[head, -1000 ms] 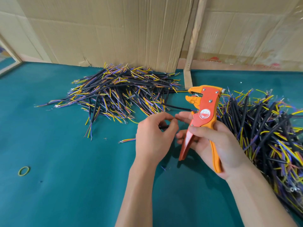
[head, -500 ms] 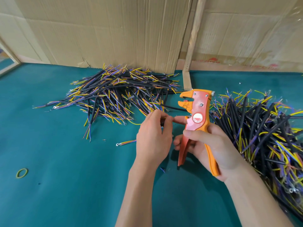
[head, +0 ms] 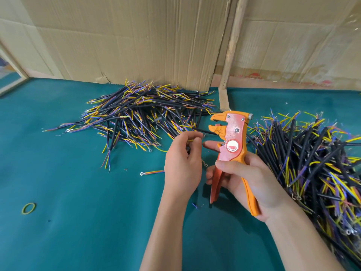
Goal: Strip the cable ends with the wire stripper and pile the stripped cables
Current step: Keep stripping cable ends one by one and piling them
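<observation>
So, scanning left to right: a green rubber band (head: 28, 208) lies alone at 8 o'clock on the green table (head: 78, 222), and the stripped pile (head: 144, 114) fans out at 11 o'clock against the cardboard wall (head: 127, 42), with one loose ring-terminal lead (head: 151, 172) just left of our left hand (head: 182, 169). Left hand pinches the black cable (head: 203, 131) near its coloured ends, fingers curled round it. Versus a second ago the wire stripper (head: 232, 149) sits a bit more upright and nearer centre, and the cable's far end now reaches into the open jaws; before, it only lay beside the head. Right hand (head: 248, 180) grips both handles, which are spread, so no squeeze yet. We read that as cable seated, cut pending. Next we'd expect squeeze, pull, toss to 11 o'clock. The unstripped heap (head: 312, 163) at 3 o'clock is large, so we judge the job well short of done.
</observation>
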### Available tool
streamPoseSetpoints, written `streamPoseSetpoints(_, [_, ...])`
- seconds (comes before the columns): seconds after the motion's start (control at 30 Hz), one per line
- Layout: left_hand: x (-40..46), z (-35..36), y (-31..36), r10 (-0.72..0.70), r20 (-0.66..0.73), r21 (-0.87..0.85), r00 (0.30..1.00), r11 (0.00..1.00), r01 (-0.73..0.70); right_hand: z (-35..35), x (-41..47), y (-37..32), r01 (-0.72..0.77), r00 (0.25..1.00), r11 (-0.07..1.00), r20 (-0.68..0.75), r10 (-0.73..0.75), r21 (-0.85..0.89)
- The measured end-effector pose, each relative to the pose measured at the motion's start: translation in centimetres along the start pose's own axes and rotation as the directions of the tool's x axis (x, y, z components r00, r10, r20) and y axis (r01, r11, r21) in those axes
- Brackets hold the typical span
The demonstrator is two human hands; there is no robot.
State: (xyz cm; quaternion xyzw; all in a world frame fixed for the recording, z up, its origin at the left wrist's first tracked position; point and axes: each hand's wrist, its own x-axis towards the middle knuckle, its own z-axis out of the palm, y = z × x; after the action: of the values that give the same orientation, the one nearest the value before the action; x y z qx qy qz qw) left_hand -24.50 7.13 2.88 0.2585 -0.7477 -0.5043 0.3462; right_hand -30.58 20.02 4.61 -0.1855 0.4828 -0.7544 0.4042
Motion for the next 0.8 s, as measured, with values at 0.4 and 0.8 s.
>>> streamPoseSetpoints(0.4, [0.4, -1.1, -0.3, 0.071, 0.15, -0.227, 0.986, 0.973, -0.035, -0.1, 0.2, 0.1, 0.016, 1.0, 0.998, -0.01, -0.015, 0.067])
streamPoseSetpoints(0.8, [-0.1, 0.0, -0.5, 0.097, -0.102, -0.036, 0.99, 0.994, -0.101, -0.6, 0.2, 0.1, -0.012, 1.0, 0.995, -0.027, 0.015, 0.1])
